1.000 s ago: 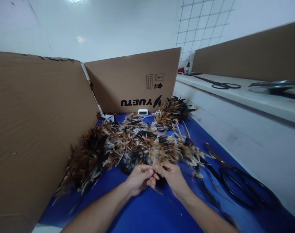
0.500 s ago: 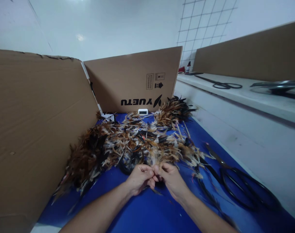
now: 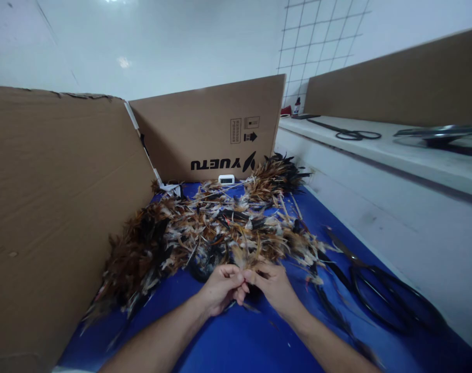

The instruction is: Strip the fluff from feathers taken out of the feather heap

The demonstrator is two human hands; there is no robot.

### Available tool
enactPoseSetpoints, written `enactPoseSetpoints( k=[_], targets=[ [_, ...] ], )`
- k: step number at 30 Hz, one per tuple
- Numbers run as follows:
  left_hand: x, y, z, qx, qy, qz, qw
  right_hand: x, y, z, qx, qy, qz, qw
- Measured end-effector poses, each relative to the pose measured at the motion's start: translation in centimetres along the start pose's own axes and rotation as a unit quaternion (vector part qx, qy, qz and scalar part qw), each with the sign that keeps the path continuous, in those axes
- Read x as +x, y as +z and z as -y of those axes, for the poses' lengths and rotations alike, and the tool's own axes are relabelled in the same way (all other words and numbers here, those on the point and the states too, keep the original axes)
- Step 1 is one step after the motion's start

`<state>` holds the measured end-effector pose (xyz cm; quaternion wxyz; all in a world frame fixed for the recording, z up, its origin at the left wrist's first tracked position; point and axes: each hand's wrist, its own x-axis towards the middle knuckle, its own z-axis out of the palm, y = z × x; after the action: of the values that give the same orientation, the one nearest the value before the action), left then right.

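My left hand (image 3: 225, 288) and my right hand (image 3: 270, 286) meet fingertip to fingertip above the blue tabletop (image 3: 220, 344). Both are closed in a pinch on light tan feathers (image 3: 242, 253), whose wispy ends rise just past the fingers. The quill ends are hidden by the fingers. Right behind the hands spreads a loose heap of brown, white and black feathers (image 3: 204, 223). A darker brown pile (image 3: 130, 264) lies left of it, against the cardboard. At the back right sits a thick brown-and-black bundle of feathers (image 3: 276, 176).
Large black-handled scissors (image 3: 379, 290) lie at the right, beside a few long dark feathers (image 3: 337, 316). Cardboard walls (image 3: 65, 207) stand left and behind. A small white digital display (image 3: 226, 180) rests at the back. Another pair of scissors (image 3: 354, 134) lies on the white ledge (image 3: 383, 145).
The view has shifted slightly. My right fingers have moved a little over the pinched feathers, while my left hand stays almost in place.
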<state>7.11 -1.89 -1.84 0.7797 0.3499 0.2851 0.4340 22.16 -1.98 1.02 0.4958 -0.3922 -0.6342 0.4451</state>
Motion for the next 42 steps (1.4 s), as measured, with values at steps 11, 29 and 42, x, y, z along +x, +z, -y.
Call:
enactPoseSetpoints(
  k=[11,29,42],
  targets=[
    [-0.3,0.3,-0.8,0.025,0.002,-0.002,1.0,0.1,-0.4,0.5,-0.003,-0.03,0.02,0.999],
    [-0.5,0.5,-1.0,0.112,0.042,-0.027,0.992,0.1,-0.2,-0.7,0.091,0.089,-0.004,0.992],
    [-0.6,0.7,-1.1,0.09,-0.002,0.006,0.996,0.2,-0.3,-0.2,0.048,0.059,0.016,0.997]
  ],
)
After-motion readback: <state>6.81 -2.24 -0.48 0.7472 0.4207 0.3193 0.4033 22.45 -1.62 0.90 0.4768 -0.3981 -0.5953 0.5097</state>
